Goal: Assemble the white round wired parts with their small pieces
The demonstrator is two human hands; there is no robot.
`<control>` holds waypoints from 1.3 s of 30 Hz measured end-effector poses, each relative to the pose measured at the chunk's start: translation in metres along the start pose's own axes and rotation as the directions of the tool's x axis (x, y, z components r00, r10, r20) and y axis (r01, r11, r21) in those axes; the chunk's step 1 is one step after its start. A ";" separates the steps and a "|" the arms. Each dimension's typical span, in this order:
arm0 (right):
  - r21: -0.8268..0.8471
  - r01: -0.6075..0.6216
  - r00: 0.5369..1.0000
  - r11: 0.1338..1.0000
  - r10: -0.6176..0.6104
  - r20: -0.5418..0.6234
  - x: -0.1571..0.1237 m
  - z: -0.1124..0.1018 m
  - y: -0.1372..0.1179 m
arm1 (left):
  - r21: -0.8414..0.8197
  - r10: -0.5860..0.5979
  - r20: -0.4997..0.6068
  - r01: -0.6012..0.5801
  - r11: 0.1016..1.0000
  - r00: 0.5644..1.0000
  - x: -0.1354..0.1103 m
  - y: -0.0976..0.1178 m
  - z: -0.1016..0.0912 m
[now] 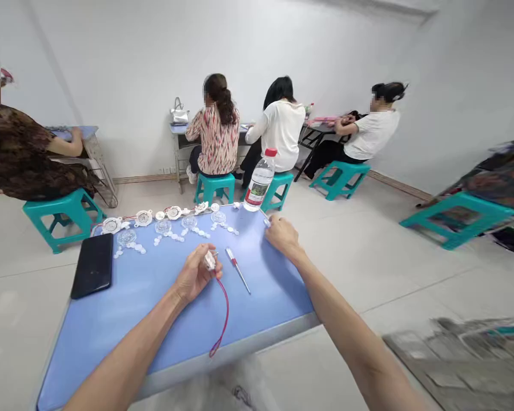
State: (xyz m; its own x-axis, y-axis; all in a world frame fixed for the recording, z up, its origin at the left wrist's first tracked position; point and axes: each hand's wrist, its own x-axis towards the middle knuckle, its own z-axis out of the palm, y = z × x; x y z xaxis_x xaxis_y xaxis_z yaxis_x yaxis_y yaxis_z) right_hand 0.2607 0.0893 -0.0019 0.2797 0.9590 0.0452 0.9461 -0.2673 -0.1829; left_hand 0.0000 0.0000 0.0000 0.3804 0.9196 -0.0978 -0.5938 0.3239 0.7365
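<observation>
My left hand [196,274] is closed on a small white round part [209,261] with a red wire [223,311] trailing toward the table's near edge. My right hand [282,233] rests at the far right edge of the blue table [154,319], its fingers curled and pinching something too small to make out, just below a clear water bottle with a red cap [260,181]. A small screwdriver with a red handle [237,269] lies on the table between my hands.
A black phone [93,265] lies at the table's left. A row of white round parts, clear domes and small white pieces [163,222] lines the far edge. Several people sit on teal stools [215,187] at desks by the wall.
</observation>
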 end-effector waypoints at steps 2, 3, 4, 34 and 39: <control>-0.004 -0.010 1.000 1.000 0.010 -0.003 0.001 0.000 0.001 | -0.011 -0.016 0.008 0.016 1.000 1.000 -0.001 0.001 0.001; -0.006 -0.013 1.000 1.000 0.013 -0.004 0.001 0.000 0.002 | -0.017 -0.024 0.013 0.024 1.000 1.000 -0.002 0.002 0.002; -0.008 -0.014 1.000 1.000 0.014 -0.004 0.001 -0.001 0.003 | -0.023 -0.030 0.021 0.031 0.999 0.999 -0.002 0.002 0.002; 0.956 -0.065 0.551 0.285 -0.789 0.273 -0.079 -0.028 -0.087 | 0.503 0.244 -0.071 -0.176 0.846 0.967 -0.007 -0.003 -0.004; 0.962 -0.119 0.568 0.245 -0.778 0.269 -0.083 -0.027 -0.088 | 0.514 0.262 -0.033 -0.209 0.832 0.964 -0.008 -0.005 -0.001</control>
State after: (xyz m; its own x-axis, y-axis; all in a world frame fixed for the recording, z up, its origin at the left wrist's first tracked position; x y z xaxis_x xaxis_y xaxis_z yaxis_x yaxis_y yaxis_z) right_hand 0.1590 0.0310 0.0372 -0.6214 0.7776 -0.0958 0.0413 -0.0896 -0.9951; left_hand -0.0006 -0.0086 -0.0032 0.1881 0.9791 0.0769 -0.2092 -0.0366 0.9772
